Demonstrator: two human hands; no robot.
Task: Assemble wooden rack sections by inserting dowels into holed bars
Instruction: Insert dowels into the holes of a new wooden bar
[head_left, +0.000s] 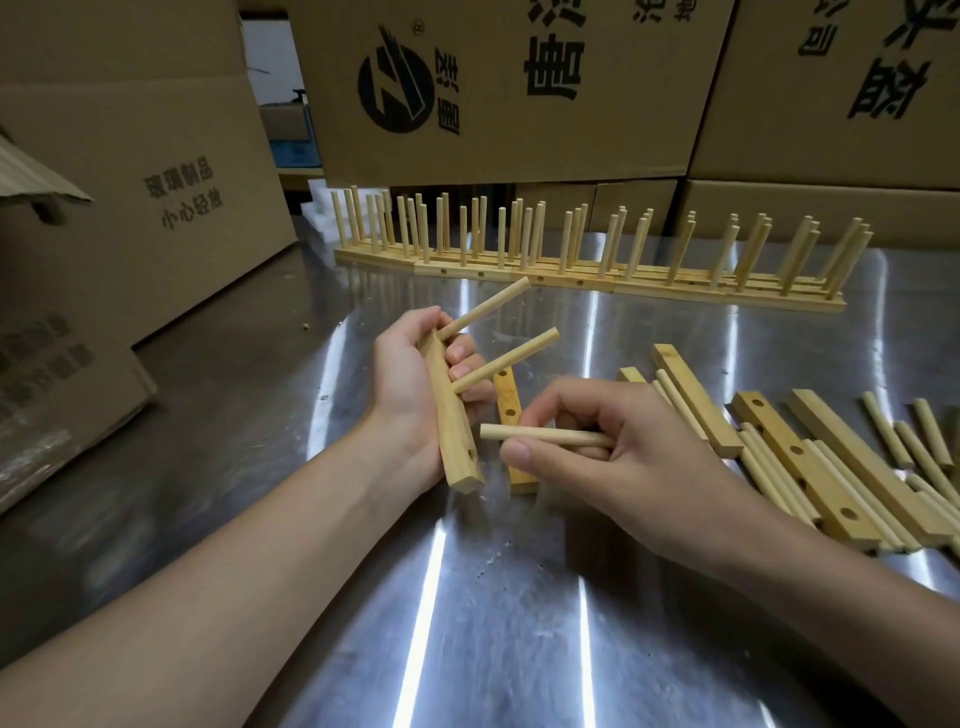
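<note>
Over the steel table (467, 623), our right hand (623, 457) pinches a loose dowel (545, 435) beside the holed bar (453, 421) gripped in our left hand (408, 384), two dowels (501, 359) already seated in it. Beyond, finished rack sections (571, 270) line up below upside-down cartons (493, 88); one reads "小心轻放".

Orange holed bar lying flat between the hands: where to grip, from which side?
Pinch the orange bar across its long side faces near mid-length, from above. It lies flat on the table, holes up, both sides bare; the right hand covers part of it.
</note>
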